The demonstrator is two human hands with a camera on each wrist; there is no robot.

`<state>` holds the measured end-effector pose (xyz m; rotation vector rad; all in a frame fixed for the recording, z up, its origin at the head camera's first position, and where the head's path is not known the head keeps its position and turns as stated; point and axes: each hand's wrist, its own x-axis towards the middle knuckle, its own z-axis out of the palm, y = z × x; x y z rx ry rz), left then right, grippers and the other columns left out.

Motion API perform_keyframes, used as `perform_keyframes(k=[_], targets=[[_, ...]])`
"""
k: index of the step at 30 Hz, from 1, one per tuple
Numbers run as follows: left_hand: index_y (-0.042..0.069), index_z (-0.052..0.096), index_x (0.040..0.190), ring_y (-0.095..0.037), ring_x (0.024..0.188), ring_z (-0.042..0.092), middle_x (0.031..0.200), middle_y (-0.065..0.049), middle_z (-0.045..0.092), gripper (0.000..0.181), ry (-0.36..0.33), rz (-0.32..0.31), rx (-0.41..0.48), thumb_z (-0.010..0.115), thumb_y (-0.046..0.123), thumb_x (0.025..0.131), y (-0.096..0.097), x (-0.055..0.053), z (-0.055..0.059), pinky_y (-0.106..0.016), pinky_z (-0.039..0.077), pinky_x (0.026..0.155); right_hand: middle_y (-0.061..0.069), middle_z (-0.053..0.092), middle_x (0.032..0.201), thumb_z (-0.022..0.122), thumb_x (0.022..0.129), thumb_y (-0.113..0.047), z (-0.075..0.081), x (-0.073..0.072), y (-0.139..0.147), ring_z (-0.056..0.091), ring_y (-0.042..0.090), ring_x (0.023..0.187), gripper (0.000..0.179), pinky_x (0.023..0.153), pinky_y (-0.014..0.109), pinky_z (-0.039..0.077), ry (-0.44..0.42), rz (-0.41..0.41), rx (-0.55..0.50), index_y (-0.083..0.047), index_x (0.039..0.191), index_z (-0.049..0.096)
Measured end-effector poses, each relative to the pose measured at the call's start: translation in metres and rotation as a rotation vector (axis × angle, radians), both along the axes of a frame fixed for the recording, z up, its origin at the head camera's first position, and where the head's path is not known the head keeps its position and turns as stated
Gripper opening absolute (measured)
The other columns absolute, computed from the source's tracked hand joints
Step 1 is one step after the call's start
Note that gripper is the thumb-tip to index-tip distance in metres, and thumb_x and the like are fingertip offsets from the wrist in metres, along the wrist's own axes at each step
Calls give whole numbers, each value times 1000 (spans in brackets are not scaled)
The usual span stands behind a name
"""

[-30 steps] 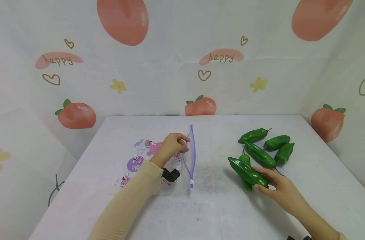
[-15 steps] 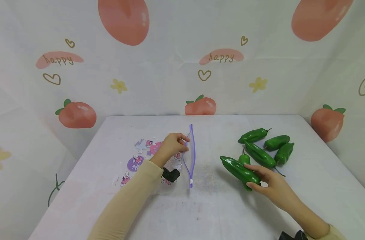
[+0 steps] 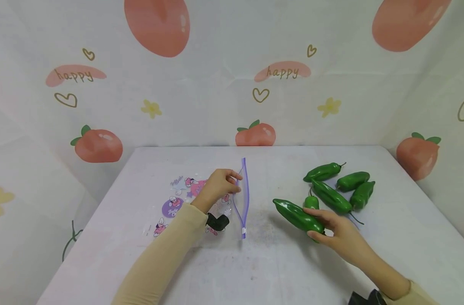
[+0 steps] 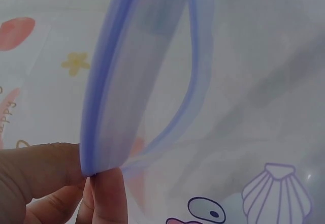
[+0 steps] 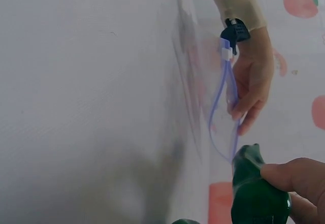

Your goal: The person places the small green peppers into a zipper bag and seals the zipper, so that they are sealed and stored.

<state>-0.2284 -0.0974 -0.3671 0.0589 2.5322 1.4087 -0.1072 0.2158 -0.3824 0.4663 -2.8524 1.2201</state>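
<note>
Jutting leftward, a pepper (image 3: pixel 294 213) sits pinched in right grip (image 3: pixel 340 232); left grip (image 3: pixel 219 183) pinches bag's rim (image 3: pixel 247 195).

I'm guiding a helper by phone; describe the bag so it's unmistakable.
On the white table, look left of the green peppers, to the left hand. It pinches the bag: clear, cartoon-printed, the only thing with a purple zip edge.
</note>
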Motion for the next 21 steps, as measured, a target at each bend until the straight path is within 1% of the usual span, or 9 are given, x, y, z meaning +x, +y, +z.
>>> perform_keyframes(k=[6,12,15,21], targets=[[5,68,113,-16,71,59,85,-5,60,33,-2,-1,-12,76,5,80,1,-1,0,-31,55,73,17,62,125,78,80,-16,-1,-1,-3,63,24,102,52,83,39,55,26,22,0,-8,129,61],[4,69,111,-16,69,58,83,-5,59,33,13,3,3,76,4,79,1,0,-1,-30,56,73,18,61,126,78,81,-16,1,-3,-6,63,27,104,53,84,39,55,12,24,-1,-8,130,60],[3,69,111,-15,69,58,82,-5,59,33,16,1,12,76,4,79,1,0,-1,-30,56,73,18,62,125,78,81,-17,3,-4,-8,63,26,103,53,83,38,55,16,34,-6,-8,130,60],[3,69,111,-15,69,58,82,-5,59,33,10,-4,2,76,4,79,2,1,0,-31,55,73,17,61,125,77,82,-17,4,-7,-11,63,24,102,53,80,33,55,-13,46,-11,-9,130,60]])
